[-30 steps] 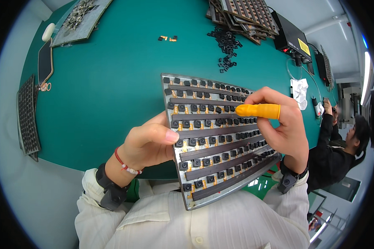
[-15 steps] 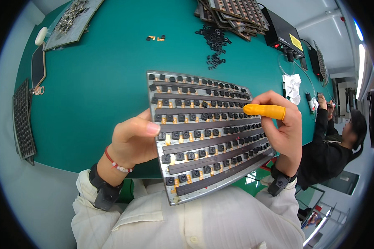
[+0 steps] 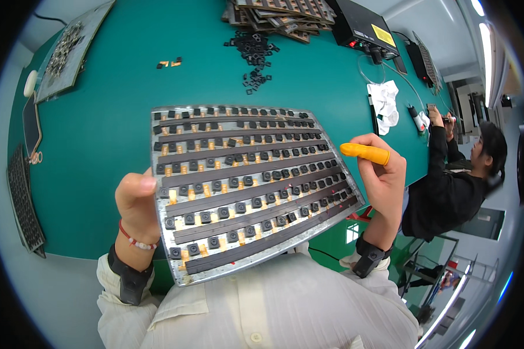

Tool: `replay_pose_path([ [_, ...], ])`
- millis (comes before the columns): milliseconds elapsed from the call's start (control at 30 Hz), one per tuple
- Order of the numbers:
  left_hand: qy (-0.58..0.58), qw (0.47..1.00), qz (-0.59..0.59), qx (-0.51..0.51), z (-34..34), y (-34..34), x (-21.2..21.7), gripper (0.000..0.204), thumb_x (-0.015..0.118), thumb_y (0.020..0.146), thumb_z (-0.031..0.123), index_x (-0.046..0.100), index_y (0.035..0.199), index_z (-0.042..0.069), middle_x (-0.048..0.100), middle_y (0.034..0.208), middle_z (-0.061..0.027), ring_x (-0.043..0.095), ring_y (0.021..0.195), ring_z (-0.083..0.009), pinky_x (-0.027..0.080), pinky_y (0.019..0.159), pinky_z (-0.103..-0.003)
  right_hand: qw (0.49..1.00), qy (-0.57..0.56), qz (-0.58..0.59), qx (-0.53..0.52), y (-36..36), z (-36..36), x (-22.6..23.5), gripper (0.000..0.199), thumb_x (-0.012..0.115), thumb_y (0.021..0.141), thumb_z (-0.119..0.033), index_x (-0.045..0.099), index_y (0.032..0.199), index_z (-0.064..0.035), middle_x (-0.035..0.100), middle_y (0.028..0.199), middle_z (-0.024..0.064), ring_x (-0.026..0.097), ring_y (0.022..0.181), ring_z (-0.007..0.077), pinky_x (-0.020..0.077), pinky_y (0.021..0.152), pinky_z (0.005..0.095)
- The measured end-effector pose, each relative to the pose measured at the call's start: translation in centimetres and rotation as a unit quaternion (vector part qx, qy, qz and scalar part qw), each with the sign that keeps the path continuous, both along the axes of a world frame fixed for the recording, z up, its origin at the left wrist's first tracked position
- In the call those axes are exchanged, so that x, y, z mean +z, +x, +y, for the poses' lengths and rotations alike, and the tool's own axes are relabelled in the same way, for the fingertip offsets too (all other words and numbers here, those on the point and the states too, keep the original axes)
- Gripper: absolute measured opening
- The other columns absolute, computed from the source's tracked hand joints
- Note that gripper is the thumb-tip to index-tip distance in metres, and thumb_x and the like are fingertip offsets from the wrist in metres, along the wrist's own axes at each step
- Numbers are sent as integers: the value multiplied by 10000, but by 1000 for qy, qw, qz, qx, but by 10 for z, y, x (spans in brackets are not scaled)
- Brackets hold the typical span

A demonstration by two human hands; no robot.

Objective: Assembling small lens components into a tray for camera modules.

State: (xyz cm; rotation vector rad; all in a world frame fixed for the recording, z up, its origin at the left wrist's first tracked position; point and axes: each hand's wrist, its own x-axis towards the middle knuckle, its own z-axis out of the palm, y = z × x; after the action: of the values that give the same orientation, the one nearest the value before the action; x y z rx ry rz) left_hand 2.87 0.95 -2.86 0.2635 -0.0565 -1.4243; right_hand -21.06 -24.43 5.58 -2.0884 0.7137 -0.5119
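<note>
A grey metal tray (image 3: 238, 195) is tilted toward me. Across it run rows of small black camera modules with gold-coloured flex strips, separated by dark bars. My left hand (image 3: 135, 200) grips the tray's left edge, thumb on top and the other fingers hidden underneath. Just beyond the right edge is my right hand (image 3: 384, 177), apart from the tray and holding nothing. Its index finger, in a yellow finger cot (image 3: 363, 152), is stretched out.
Small black square pieces (image 3: 253, 55) lie scattered beyond the tray, near stacked trays (image 3: 285, 20). A black box (image 3: 360, 26) with a cable, white tissue (image 3: 384, 104) and loose modules (image 3: 170, 63) are on the green table (image 3: 116, 116). Another person (image 3: 456, 186) works at right.
My right index finger has come off the modules and away from the tray's right side. The tray, still in my left hand, now shows more of its face and sits further left in view.
</note>
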Motion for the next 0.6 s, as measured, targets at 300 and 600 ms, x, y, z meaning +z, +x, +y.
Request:
replay_pose_path([
  [300, -39, 999, 9, 21, 0, 3, 0, 655, 521, 816, 270, 470, 1350, -106, 558, 1291, -330, 644, 1104, -387, 566, 879, -465, 998, 50, -8, -36, -35, -8, -15, 228, 506, 858, 106, 658, 1026, 87, 660, 952, 71, 610, 883, 106, 481, 818, 238],
  [600, 1, 996, -30, 78, 3, 6, -1, 623, 503, 863, 273, 474, 1324, -145, 550, 1270, -362, 654, 1075, -403, 587, 836, -488, 997, 46, 63, -9, -43, -3, -14, 358, 662, 802, 28, 651, 1159, 39, 665, 1009, 97, 644, 941, 185, 499, 896, 300],
])
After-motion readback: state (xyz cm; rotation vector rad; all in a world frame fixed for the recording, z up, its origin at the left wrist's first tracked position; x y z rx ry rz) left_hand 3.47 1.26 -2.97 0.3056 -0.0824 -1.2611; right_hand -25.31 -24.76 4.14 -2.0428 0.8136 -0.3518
